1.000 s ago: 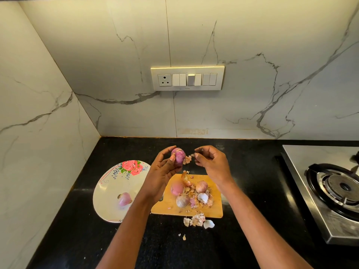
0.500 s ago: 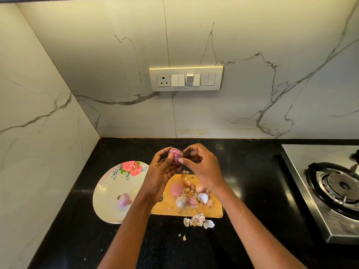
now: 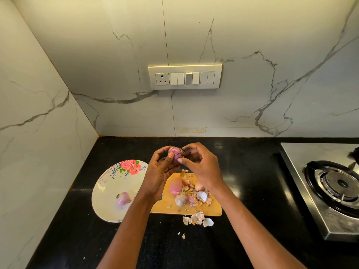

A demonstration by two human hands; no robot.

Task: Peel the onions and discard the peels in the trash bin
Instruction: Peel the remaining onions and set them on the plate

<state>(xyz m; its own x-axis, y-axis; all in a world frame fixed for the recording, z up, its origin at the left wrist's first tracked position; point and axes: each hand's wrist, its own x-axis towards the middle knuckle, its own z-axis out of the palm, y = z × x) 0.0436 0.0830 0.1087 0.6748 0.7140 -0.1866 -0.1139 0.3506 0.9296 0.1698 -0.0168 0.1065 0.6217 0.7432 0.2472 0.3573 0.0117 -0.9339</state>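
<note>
My left hand (image 3: pixel 160 171) holds a small purple onion (image 3: pixel 174 152) up above the wooden cutting board (image 3: pixel 161 208). My right hand (image 3: pixel 202 167) pinches the onion's right side with thumb and fingertips. On the board lie a peeled pink onion (image 3: pixel 175 186), two more onions (image 3: pixel 181 199) and a heap of dry peels (image 3: pixel 202 196). More peels (image 3: pixel 197 219) lie on the counter in front of the board. A peeled onion (image 3: pixel 123 199) rests on the floral plate (image 3: pixel 108 193) at the left. No trash bin is in view.
The black counter (image 3: pixel 242 171) runs into a marble wall corner at the back left. A steel gas stove (image 3: pixel 334 187) stands at the right. A switch panel (image 3: pixel 184 77) is on the back wall.
My right hand, apart from the onion with a bit of peel one second ago, has come back left and now pinches the onion. My left hand has stayed put.
</note>
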